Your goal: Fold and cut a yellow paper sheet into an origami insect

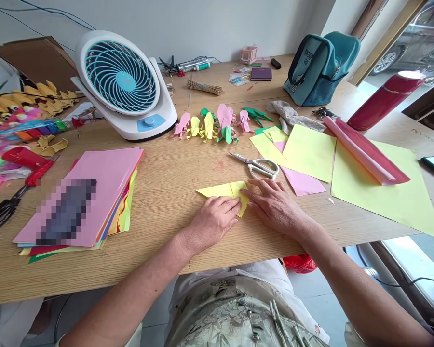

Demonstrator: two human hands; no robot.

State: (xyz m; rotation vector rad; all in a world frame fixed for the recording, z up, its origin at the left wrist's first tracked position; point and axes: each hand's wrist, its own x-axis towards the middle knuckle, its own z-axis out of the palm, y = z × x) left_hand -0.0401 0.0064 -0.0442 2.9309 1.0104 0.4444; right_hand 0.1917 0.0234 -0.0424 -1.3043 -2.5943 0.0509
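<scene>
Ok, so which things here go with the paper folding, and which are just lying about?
Likely part of it:
folded yellow paper, under the left hand and right hand
scissors
loose yellow sheet
folded paper figures

Probably just lying about:
fan
red flask
teal bag
keys

yellow paper [236, 189] | folded, creased | pointed corner leftward | flat on wooden table [166, 202]

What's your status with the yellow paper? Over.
Left hand on folded yellow paper. Right hand at its right end. Paper on table. Scissors close, just beyond right hand.
</scene>
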